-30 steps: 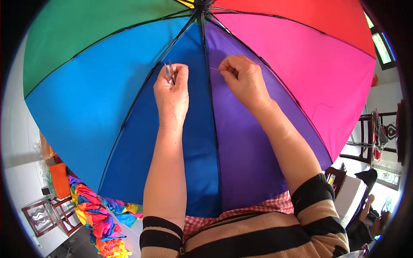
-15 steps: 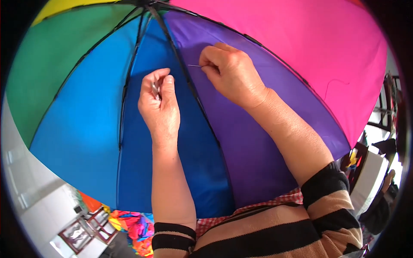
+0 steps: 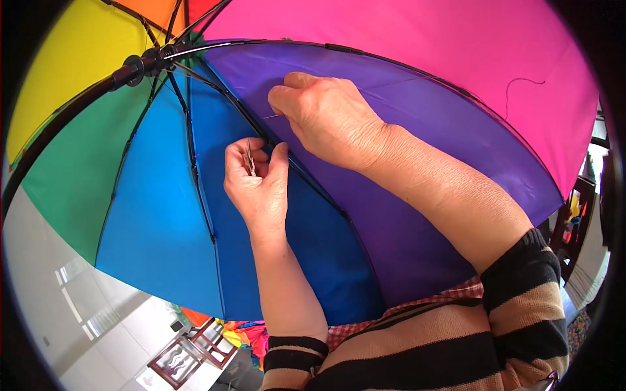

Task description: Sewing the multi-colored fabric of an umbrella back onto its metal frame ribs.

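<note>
An opened rainbow umbrella [image 3: 313, 260] spreads before me with its inner side showing. My right hand [image 3: 332, 120] pinches a thin sewing needle [image 3: 272, 116], its tip pointing left over the purple panel. A dark thread [image 3: 508, 98] trails across the pink panel to the right. My left hand [image 3: 257, 182], below and left of the right, has small metal scissors [image 3: 250, 159] tucked in its curled fingers, their pointed end showing. Its thumb and forefinger reach the black rib [image 3: 244, 116] between the blue and purple panels; whether they pinch it I cannot tell.
The umbrella's black shaft [image 3: 59, 150] runs from the hub [image 3: 153, 60] to the left edge. Several black ribs fan outward. Bright folded fabric [image 3: 251, 339] lies below, beside a dark wooden chair [image 3: 179, 362]. More furniture [image 3: 577, 221] stands at the right.
The umbrella has turned and shifted so its hub and shaft now show at the left. My left hand has come up to the rib, and my right hand with the needle has moved left.
</note>
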`<state>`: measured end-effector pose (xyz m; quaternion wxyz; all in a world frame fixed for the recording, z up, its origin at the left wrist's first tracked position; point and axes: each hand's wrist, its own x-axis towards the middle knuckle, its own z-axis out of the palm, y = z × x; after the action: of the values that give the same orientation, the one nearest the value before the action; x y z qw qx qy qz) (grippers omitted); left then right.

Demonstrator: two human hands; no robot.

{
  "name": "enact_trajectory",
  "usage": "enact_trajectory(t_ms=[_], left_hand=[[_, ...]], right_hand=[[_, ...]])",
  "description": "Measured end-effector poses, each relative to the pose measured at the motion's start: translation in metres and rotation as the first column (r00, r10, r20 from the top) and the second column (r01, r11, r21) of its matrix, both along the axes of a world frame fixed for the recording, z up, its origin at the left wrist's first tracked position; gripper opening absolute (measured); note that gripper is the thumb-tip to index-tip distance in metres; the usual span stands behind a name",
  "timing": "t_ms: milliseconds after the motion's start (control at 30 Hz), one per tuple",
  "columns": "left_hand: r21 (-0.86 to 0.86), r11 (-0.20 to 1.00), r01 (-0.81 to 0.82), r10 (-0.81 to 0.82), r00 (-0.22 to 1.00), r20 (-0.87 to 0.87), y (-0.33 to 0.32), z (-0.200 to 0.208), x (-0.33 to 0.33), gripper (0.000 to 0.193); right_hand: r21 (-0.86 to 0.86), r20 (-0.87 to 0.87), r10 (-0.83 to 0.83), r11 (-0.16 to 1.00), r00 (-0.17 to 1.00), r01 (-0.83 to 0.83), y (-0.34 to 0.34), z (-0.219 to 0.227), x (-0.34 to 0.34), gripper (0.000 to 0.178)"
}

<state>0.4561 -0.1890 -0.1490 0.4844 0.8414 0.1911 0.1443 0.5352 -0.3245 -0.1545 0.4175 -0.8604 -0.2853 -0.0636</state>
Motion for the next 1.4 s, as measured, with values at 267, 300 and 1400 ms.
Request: enact_trajectory(t_ms=[267,300,1400], left_hand=[[0.022,1.000,-0.017,0.016,1.000,0.005,0.002,0.000,-0.001,0.029],[0.030,0.999,-0.019,0.019,1.000,0.004,0.002,0.000,-0.002,0.030],[-0.009,1.000,-0.022,0.022,1.000,-0.010,-0.001,0.002,-0.001,0.026]], right_hand=[[-0.108,-0.008,0.046,0.993,0.999,-0.047,0.003,0.005,-0.003,0.015],[-0.128,-0.010,0.050,0.990,0.999,-0.051,0.003,0.005,-0.005,0.015],[-0.032,0.130,-0.035,0.999,0.991,0.039,-0.003,0.002,0.002,0.009]])
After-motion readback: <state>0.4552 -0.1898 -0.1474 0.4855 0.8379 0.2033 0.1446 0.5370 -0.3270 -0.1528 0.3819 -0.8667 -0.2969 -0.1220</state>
